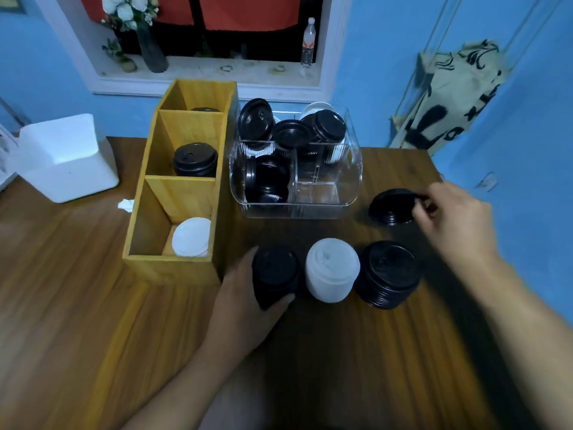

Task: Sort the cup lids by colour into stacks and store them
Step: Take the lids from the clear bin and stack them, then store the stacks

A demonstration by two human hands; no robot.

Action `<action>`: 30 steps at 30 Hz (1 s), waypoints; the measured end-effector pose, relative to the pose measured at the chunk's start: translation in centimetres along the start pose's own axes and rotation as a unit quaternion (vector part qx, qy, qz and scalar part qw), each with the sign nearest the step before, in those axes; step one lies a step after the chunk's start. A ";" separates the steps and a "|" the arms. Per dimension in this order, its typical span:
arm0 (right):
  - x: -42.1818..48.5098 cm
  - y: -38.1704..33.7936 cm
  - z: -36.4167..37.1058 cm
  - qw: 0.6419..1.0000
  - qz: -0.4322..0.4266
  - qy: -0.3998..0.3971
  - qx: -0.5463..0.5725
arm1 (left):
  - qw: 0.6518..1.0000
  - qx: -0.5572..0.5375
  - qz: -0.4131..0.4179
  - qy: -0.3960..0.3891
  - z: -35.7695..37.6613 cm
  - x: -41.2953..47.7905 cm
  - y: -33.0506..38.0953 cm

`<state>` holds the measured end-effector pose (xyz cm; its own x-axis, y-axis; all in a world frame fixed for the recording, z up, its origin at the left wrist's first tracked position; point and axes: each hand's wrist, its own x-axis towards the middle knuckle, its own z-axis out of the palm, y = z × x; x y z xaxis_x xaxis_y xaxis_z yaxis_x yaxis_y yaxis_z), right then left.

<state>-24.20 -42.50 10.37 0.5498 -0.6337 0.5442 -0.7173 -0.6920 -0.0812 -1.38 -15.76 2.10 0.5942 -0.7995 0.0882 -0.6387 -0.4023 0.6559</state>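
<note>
Three lid stacks stand in a row on the wooden table (77, 305). My left hand (245, 302) grips the left black stack (274, 273). A white stack (332, 270) is in the middle and a wider black stack (387, 274) on the right. My right hand (455, 218) pinches the edge of a single black lid (392, 206), tilted just above the table. The wooden organiser (173, 181) holds a black stack (195, 159) in its middle compartment and white lids (191, 237) in the near one. The clear plastic bin (297, 209) holds several loose black lids (266, 181).
A white foam box (66, 159) sits at the table's far left, with a crumpled white scrap (126, 204) beside the organiser. Behind are a windowsill with a vase (152, 48) and a bottle (308, 40). A printed cloth bag (449, 97) hangs at the right.
</note>
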 end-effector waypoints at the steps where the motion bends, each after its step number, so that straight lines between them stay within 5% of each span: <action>1: -0.8 1.0 0.7 1.000 0.020 -0.001 -0.016 | 1.000 0.001 0.003 0.002 0.0 0.0 0.1; 6: -4.9 3.7 2.8 0.995 0.042 0.040 -0.081 | 1.000 -0.002 0.011 0.011 0.0 0.1 0.2; 9: -7.7 4.1 3.1 0.994 -0.023 0.048 -0.095 | 1.000 -0.010 0.018 0.008 0.0 0.1 0.0; 17: -9.4 3.0 3.0 0.995 -0.068 -0.063 -0.022 | 0.999 -0.026 0.022 0.007 0.0 0.1 0.1; 23: -6.7 3.5 4.0 0.963 0.002 -0.198 0.184 | 1.000 -0.007 0.026 0.013 0.1 0.1 0.1; 30: -4.0 3.2 5.2 0.940 0.058 -0.276 0.190 | 0.999 -0.010 0.027 0.014 0.0 0.1 0.2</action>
<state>-26.46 -43.95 3.59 0.6910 -0.7229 0.0053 -0.6388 -0.6140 -0.4636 -1.47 -15.89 2.26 0.5725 -0.8070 0.1448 -0.6609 -0.3497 0.6640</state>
